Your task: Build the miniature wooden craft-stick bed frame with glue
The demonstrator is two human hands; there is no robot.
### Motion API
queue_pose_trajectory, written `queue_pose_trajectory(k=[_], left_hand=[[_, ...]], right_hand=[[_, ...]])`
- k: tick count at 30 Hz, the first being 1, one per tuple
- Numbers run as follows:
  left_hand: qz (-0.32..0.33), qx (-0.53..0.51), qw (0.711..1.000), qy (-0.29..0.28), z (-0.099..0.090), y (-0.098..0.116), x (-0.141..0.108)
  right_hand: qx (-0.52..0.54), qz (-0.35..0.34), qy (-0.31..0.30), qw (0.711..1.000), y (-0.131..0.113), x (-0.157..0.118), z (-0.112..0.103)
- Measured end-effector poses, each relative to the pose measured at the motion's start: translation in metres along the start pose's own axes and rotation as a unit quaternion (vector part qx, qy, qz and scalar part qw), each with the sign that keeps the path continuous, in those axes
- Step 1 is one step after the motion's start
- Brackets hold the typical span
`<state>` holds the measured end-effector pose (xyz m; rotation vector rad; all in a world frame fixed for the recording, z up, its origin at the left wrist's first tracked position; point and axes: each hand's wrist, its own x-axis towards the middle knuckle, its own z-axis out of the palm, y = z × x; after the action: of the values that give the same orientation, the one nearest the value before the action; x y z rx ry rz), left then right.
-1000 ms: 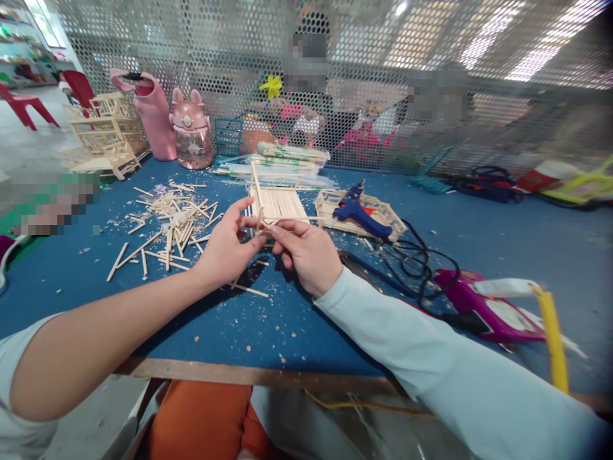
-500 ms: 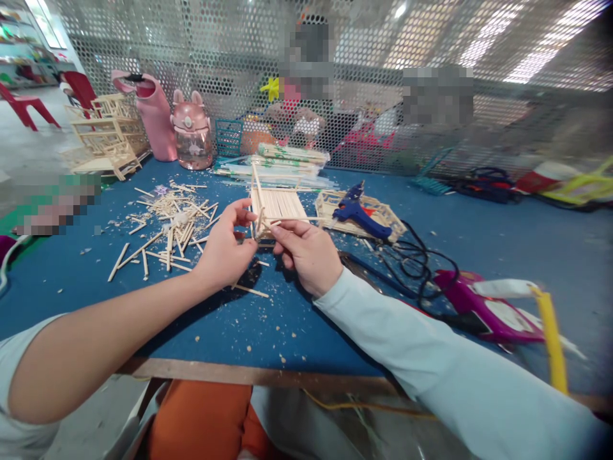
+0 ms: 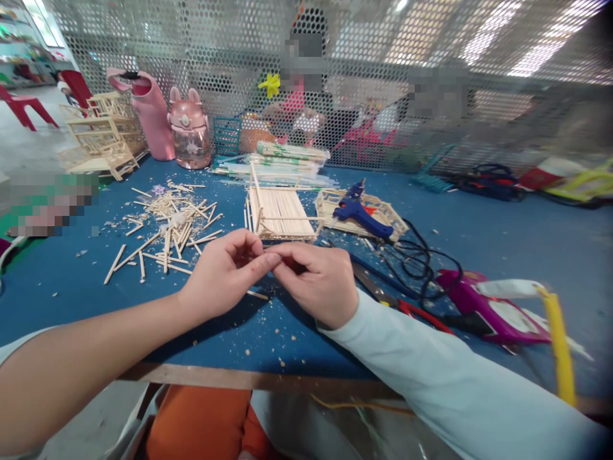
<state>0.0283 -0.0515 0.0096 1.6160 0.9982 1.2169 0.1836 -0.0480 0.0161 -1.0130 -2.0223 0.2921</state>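
Note:
My left hand and my right hand meet at the fingertips over the table, both pinched closed. Whatever sits between them is hidden or too small to name. Just beyond my fingers stands a small stick frame, with a slatted floor, an upright post at its left and a stick across its front. Neither hand appears to touch it. Right of that frame, a blue glue gun lies on another flat stick piece. Loose cut sticks are heaped beyond my left hand.
Red-handled pliers, a black cable and a magenta tool lie to the right. Packs of sticks, a pink bottle, a clear bottle and a stick model stand before the mesh panel.
Both hands have drawn back from the stick frame toward me, and their fingertips have come together. Earlier my left hand was at the frame's left front corner while my right pinched a small stick there.

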Motion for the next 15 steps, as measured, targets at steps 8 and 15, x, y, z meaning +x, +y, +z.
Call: queue_pose_trajectory(k=[8, 15], left_hand=[[-0.039, -0.054, 0.997, -0.027, -0.001, 0.0, 0.004], [0.029, 0.007, 0.988, 0.148, -0.006, -0.016, 0.02]], right_hand=[[0.048, 0.013, -0.04, 0.998, 0.006, 0.007, -0.005], [0.307, 0.289, 0.007, 0.907, 0.018, 0.02, 0.009]])
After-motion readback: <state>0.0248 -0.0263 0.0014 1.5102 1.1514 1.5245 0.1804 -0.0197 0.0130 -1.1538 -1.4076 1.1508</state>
